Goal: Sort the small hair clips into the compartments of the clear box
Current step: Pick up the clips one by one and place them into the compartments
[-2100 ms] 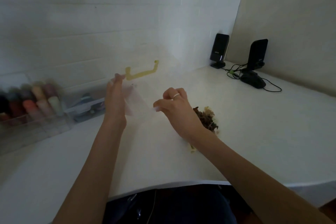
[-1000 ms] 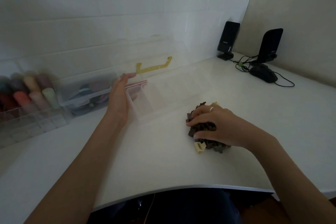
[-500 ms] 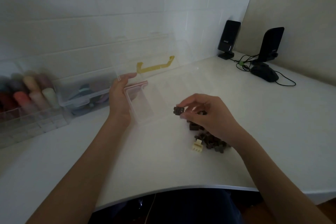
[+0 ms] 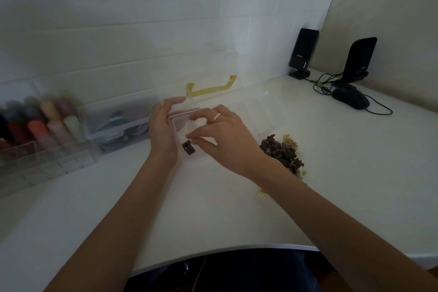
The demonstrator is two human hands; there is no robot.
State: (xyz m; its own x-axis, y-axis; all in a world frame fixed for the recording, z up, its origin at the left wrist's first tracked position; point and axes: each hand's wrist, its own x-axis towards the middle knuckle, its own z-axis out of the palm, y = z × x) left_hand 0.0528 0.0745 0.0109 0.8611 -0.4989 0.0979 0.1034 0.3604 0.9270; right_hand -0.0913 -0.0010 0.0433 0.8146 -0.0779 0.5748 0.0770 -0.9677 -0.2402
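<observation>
The head camera is the only view. On the white counter (image 4: 331, 197), toward its back edge, stands the clear box (image 4: 248, 116) with its lid tipped up against the wall and a yellow handle (image 4: 209, 89) showing through it. The left hand (image 4: 163, 130) lies flat against the box's left end wall, fingers straight, steadying it. The right hand (image 4: 222, 137) hangs over the leftmost compartment, thumb and forefinger close together just above a dark hair clip (image 4: 189, 147). The clip sits low in that compartment, and I cannot tell whether the fingertips touch it or have let it go.

Just right of the box, near its front corner, lies the pile of clips (image 4: 283, 153), mostly dark with some pale yellow ones, and one pale clip (image 4: 262, 195) lies apart nearer the counter's front edge.

By my reading the sorting has barely begun: one clip is in the box, the other compartments look empty, and almost the whole pile is left.
</observation>
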